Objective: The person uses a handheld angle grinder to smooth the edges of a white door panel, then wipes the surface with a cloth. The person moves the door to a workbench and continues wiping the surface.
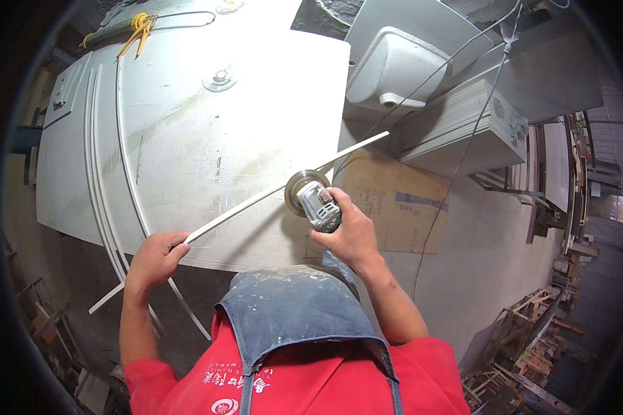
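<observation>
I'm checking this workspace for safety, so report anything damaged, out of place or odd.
The angle grinder in the right hand looks odd: no guard shows around its disc. The white tabletop is scuffed, the blue apron stained pale.

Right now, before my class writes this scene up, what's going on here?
A person's left grip holds a narrow white strip that crosses a large white board, both ends passing its edges. The right grip has a grinder, its disc overlapping the strip in this view; whether they touch is hard to tell. More long strips lie to the left, and a yellow-handled caulking gun lies at the board's far left.
</observation>
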Tool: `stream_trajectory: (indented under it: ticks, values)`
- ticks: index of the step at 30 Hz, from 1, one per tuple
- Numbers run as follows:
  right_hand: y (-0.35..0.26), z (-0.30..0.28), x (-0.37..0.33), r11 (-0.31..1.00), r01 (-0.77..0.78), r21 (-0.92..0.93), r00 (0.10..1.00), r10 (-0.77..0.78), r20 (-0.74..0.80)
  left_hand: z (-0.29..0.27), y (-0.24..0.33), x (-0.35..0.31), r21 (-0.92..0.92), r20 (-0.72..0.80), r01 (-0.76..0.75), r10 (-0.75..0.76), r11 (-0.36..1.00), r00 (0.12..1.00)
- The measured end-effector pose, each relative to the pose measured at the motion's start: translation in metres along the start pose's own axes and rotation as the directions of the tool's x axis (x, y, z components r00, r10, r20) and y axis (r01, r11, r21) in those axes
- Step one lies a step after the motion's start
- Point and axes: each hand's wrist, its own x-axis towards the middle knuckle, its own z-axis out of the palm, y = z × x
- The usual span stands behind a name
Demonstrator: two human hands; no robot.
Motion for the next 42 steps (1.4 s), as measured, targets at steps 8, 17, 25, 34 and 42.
stream_trajectory:
  ticks: [8,17,25,34,42]
  values:
    - [0.01,-0.008,0.02,0.999,-0.021,-0.04,0.996,0.017,-0.086,-0.007,-0.013,-0.006,-0.014,0.021,0.001,-0.001,1.0,1.0]
    - [0.038,-0.017,0.049,0.992,-0.078,-0.102,0.976,0.055,-0.209,-0.009,-0.03,0.004,-0.049,0.02,-0.036,0.037,0.998,0.999]
    - [0.056,-0.027,0.066,0.99,-0.118,-0.082,0.958,0.092,-0.273,-0.008,-0.041,0.011,-0.06,0.023,-0.064,0.065,0.996,0.998]
    - [0.059,-0.037,0.062,0.99,-0.139,-0.037,0.955,0.124,-0.271,-0.023,-0.051,0.005,-0.044,0.043,0.025,-0.023,0.999,0.999]
    - [0.009,-0.009,0.018,0.999,0.043,0.001,0.999,-0.043,0.004,-0.06,-0.072,-0.049,-0.073,0.081,0.161,-0.155,0.984,0.985]
